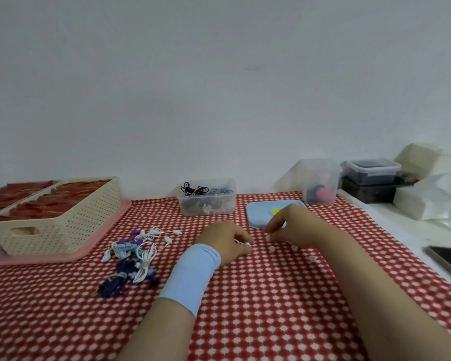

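Red-and-white checked tablecloth (258,295), cream basket (63,230) (on pink tray (99,243)), blue lid (258,214).

Around the left hand (227,241) and right hand (289,227) on the table (245,308), tips (271,248) lie at four o'clock, earphones (133,259) at nine, a basket (63,220) on its tray (110,230) at ten, a tub (206,196) at twelve, a lid (261,212) at one with a jar (320,181) behind it, stacked boxes (370,178) at two, a phone (448,259) at three.

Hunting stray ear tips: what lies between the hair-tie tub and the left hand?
In the head view, only bare checked cloth between the hair-tie tub and the left hand.
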`<state>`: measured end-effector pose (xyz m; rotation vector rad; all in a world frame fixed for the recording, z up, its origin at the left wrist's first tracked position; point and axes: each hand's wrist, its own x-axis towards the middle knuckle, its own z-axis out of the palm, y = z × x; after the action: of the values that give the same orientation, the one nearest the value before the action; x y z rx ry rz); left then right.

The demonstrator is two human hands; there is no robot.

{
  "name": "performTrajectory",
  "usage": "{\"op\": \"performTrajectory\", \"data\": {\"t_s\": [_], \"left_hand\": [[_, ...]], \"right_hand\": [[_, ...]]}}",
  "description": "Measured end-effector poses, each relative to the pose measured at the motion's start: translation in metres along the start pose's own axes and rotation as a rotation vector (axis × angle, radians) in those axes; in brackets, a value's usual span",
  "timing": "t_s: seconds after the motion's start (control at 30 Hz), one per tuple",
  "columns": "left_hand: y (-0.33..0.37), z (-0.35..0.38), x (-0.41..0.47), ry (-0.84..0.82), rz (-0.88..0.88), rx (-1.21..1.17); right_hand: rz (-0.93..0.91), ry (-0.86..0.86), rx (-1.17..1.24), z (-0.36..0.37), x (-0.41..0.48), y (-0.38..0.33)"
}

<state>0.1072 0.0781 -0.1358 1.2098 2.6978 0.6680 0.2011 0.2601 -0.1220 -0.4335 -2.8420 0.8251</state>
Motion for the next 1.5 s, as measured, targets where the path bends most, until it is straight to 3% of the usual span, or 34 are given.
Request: {"op": "performTrajectory", "data": {"t_s": [0.13,0.27,0.37,0.5,0.7,1.0,1.5], "left_hand": [[-0.003,0.001,-0.004,0.061,0.036,-0.074],[-0.008,-0.001,-0.01,0.18,0.065,-0.306],[-0.004,-0.004,-0.016,0.261,0.069,-0.5],[-0.007,-0.001,-0.018,0.226,0.007,-0.652],[-0.011,0.0,-0.02,0.256,-0.012,-0.737],[-0.009,0.002,-0.02,0.301,-0.023,-0.822],[-0.008,-0.002,-0.025,0.283,0.015,-0.764]], "right_hand": [[-0.011,-0.022,-0.114,0.008,0.003,-0.006],[-0.045,0.065,-0.009,0.009,0.003,-0.008],[-0.069,0.147,0.274,0.011,0.0,-0.011],[0.016,0.066,0.714,0.014,-0.01,-0.02],[0.075,-0.05,0.933,0.024,-0.006,-0.021],[0.027,-0.08,0.952,0.024,-0.007,-0.022],[0.043,-0.171,0.917,0.02,-0.011,-0.022]]}}
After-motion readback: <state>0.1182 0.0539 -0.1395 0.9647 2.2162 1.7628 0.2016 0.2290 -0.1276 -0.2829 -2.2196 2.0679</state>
